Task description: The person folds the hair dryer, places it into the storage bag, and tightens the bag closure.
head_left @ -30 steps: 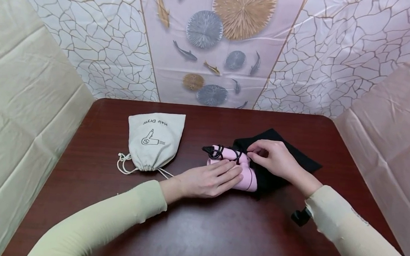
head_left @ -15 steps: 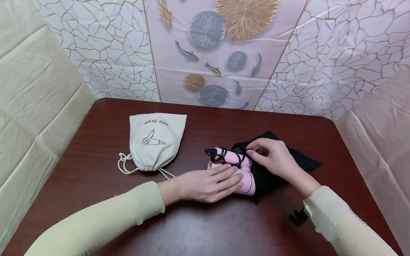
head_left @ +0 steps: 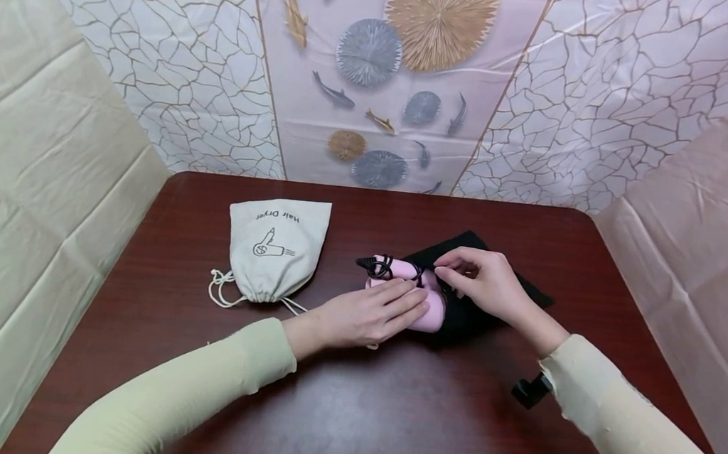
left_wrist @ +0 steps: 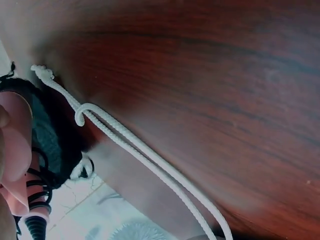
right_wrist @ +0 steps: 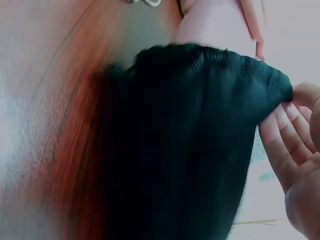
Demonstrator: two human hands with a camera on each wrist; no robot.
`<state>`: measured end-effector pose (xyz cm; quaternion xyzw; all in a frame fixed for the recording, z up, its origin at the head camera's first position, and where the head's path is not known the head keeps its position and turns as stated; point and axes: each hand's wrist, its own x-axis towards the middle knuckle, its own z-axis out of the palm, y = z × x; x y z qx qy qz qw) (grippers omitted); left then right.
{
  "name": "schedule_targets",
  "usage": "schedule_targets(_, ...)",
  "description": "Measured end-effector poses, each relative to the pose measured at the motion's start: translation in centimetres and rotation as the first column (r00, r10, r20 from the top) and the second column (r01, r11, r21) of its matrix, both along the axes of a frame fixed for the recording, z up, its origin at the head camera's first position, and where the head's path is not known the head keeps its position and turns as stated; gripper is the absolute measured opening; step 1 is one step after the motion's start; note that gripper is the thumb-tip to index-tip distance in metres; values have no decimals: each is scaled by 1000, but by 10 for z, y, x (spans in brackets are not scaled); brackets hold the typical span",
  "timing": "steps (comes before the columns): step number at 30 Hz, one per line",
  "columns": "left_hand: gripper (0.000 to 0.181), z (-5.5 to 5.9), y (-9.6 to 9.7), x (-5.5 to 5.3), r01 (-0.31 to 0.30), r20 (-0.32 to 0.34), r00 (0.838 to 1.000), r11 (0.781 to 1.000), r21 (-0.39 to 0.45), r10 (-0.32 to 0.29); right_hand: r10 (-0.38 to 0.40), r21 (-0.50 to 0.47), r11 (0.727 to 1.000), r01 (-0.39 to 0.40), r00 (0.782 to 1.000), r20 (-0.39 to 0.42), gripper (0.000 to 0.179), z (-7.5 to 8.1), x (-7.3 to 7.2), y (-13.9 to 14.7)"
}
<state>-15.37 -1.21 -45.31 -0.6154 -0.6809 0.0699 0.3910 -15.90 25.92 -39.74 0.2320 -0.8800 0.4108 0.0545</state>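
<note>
Pale pink and with a black cord wound round its handle, a hair dryer [head_left: 429,316] lies on the table, one end inside the mouth of a black cloth bag [head_left: 468,321]. My left hand [head_left: 363,316] rests over the dryer's barrel with its fingers stretched out; its thumb is hidden in the head view. The bag's rim is pinched between thumb and fingers of my right hand [head_left: 485,279]. In the right wrist view the gathered edge of the black bag [right_wrist: 195,125] is drawn up by that right hand [right_wrist: 295,145], around the pink body.
A cream drawstring bag [head_left: 279,249] printed "Hair Dryer" lies flat to the left on the dark red-brown table [head_left: 349,411]. Its white cord [left_wrist: 150,160] trails across the wood in the left wrist view. Patterned and plain cloth hangings surround the table's back and sides.
The black bag has shifted left and its mouth covers a little more of the dryer. My right hand keeps its pinch on the rim; my left hand stays on the barrel.
</note>
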Motion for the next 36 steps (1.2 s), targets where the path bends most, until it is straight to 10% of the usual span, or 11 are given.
schedule_targets(9,43,-3,6,-5,-45,124,992,992,117,30,-7,-155,987,32,988,157,13,0,-1,-5)
schedule_targets(20,58,-3,15,-4,-117,211,971,993,6,113,24,-199,980,11,985,172,15,1,-3,-11)
schedule_targets(36,65,-12,18,-2,-127,472,871,990,-58,139,7,-203,978,46,967,253,18,-7,1,-7)
